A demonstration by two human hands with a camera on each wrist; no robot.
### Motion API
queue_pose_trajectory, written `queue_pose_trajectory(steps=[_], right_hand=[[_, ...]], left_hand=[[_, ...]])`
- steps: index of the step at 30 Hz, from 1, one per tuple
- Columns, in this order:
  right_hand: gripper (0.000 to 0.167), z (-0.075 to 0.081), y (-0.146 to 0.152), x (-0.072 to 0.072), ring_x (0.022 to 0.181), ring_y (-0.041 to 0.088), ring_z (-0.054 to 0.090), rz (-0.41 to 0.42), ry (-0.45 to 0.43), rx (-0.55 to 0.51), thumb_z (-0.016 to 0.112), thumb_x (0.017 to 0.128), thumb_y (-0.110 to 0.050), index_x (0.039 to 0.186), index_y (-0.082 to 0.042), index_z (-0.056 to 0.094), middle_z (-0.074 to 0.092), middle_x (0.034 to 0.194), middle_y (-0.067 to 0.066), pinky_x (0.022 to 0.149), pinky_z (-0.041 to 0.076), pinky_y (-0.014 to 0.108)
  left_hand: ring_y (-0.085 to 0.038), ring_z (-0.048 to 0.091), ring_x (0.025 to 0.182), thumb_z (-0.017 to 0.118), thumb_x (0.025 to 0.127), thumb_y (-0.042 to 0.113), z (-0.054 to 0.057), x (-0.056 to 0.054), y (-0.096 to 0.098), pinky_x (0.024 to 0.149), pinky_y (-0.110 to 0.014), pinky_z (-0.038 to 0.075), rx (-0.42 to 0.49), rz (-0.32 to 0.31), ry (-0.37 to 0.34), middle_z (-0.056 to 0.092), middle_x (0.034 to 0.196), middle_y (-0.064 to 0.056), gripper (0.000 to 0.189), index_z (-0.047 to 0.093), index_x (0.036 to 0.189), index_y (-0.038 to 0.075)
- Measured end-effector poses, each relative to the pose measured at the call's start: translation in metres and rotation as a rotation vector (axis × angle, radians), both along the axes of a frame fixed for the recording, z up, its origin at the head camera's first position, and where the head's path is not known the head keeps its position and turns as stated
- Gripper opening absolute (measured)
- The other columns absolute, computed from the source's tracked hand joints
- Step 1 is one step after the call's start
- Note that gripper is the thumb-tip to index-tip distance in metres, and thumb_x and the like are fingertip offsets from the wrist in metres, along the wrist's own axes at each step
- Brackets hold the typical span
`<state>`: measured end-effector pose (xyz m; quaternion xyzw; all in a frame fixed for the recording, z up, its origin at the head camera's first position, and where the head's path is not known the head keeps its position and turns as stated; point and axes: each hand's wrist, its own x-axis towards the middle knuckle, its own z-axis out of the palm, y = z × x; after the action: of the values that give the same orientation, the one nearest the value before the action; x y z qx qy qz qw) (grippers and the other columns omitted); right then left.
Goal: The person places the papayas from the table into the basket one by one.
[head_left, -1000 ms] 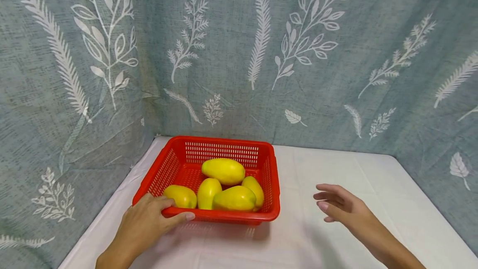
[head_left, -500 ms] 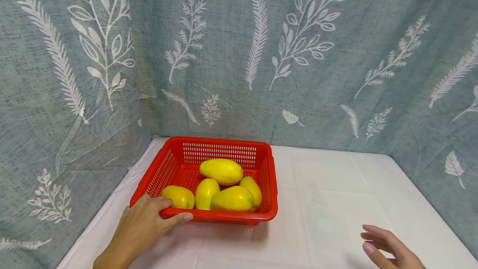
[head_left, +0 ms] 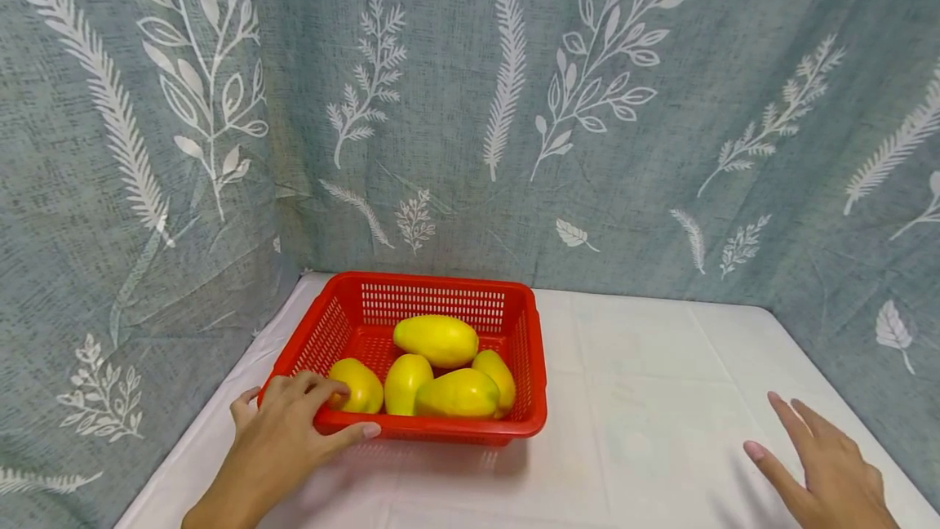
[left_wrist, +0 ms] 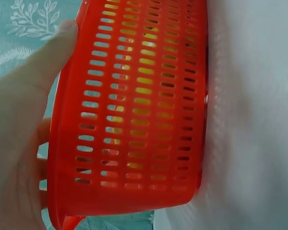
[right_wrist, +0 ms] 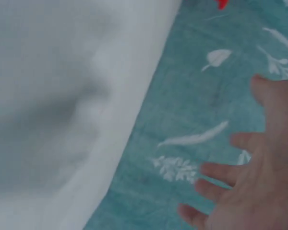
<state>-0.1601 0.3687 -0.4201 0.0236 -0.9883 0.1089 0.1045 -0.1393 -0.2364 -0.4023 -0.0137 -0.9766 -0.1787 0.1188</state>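
Note:
A red plastic basket with slotted sides stands on the white-covered table, several elongated yellow fruits like mangoes inside it. At its near left corner my left hand holds the rim, the thumb along the outside and fingers reaching over the edge. One finger touches the leftmost yellow fruit. The left wrist view shows the thumb against the rim and the other fingers partly hidden behind it. Off to the right, my right hand is over the table with fingers spread, holding nothing.
A grey-green curtain with white leaf prints rises behind the table and along both sides. White cloth covers the tabletop to the right of the basket.
My right hand has moved right, away from the basket, and its fingers have spread. The left fingers have shifted on the rim, and the leftmost fruit has turned slightly.

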Motion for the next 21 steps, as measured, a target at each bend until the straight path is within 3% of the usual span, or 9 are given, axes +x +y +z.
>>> queue_pose_trajectory(steps=[3, 6, 9, 12, 16, 21], right_hand=[[0.092, -0.005, 0.005, -0.002, 0.152, 0.067, 0.0, -0.024, 0.002, 0.032, 0.054, 0.106, -0.058, 0.169, -0.01, 0.008, 0.005, 0.168, 0.04, 0.096, 0.011, 0.095], [0.099, -0.012, 0.008, -0.002, 0.153, 0.053, -0.03, -0.053, -0.001, 0.067, 0.053, 0.103, -0.065, 0.17, -0.017, -0.002, -0.018, 0.17, 0.031, 0.101, -0.01, 0.093], [0.104, -0.016, 0.01, 0.0, 0.152, 0.05, -0.034, -0.076, -0.003, 0.138, 0.054, 0.099, -0.07, 0.169, -0.019, -0.004, -0.02, 0.17, 0.027, 0.102, -0.022, 0.088], [0.108, -0.02, 0.012, 0.002, 0.152, 0.048, -0.035, -0.083, -0.004, 0.187, 0.055, 0.096, -0.073, 0.169, -0.02, -0.004, -0.019, 0.171, 0.024, 0.104, -0.027, 0.083], [0.108, -0.023, 0.013, 0.001, 0.152, 0.048, -0.035, -0.072, -0.001, 0.197, 0.055, 0.096, -0.073, 0.169, -0.022, -0.007, -0.02, 0.171, 0.023, 0.105, -0.026, 0.083], [0.104, -0.026, 0.013, -0.001, 0.155, 0.049, -0.031, -0.024, 0.017, 0.123, 0.055, 0.1, -0.067, 0.169, -0.022, -0.009, -0.018, 0.172, 0.025, 0.105, -0.019, 0.087]], left_hand=[[-0.045, 0.045, 0.135, 0.07, 0.084, 0.079, 0.001, 0.001, -0.003, 0.1, -0.075, 0.021, -0.014, -0.017, 0.054, 0.058, 0.144, -0.017, 0.082, 0.068, 0.139, 0.018], [-0.051, 0.028, 0.15, 0.066, 0.089, 0.075, 0.001, 0.001, -0.005, 0.107, -0.083, 0.01, -0.046, -0.041, 0.064, 0.036, 0.168, -0.017, 0.09, 0.047, 0.16, 0.023], [-0.055, 0.009, 0.157, 0.062, 0.091, 0.074, 0.0, 0.002, -0.007, 0.109, -0.087, 0.0, -0.064, -0.058, 0.043, 0.015, 0.177, -0.016, 0.095, 0.027, 0.169, 0.03], [-0.056, 0.003, 0.158, 0.061, 0.091, 0.075, 0.001, 0.003, -0.008, 0.11, -0.087, -0.003, -0.071, -0.059, 0.025, 0.009, 0.178, -0.016, 0.099, 0.019, 0.17, 0.034], [-0.057, 0.004, 0.157, 0.058, 0.091, 0.078, 0.003, 0.003, -0.008, 0.11, -0.086, -0.004, -0.084, -0.043, -0.009, 0.01, 0.177, -0.019, 0.1, 0.019, 0.171, 0.032], [-0.057, 0.006, 0.156, 0.057, 0.091, 0.079, 0.004, 0.003, -0.009, 0.109, -0.086, -0.004, -0.081, -0.034, -0.033, 0.013, 0.176, -0.02, 0.099, 0.024, 0.17, 0.029]])
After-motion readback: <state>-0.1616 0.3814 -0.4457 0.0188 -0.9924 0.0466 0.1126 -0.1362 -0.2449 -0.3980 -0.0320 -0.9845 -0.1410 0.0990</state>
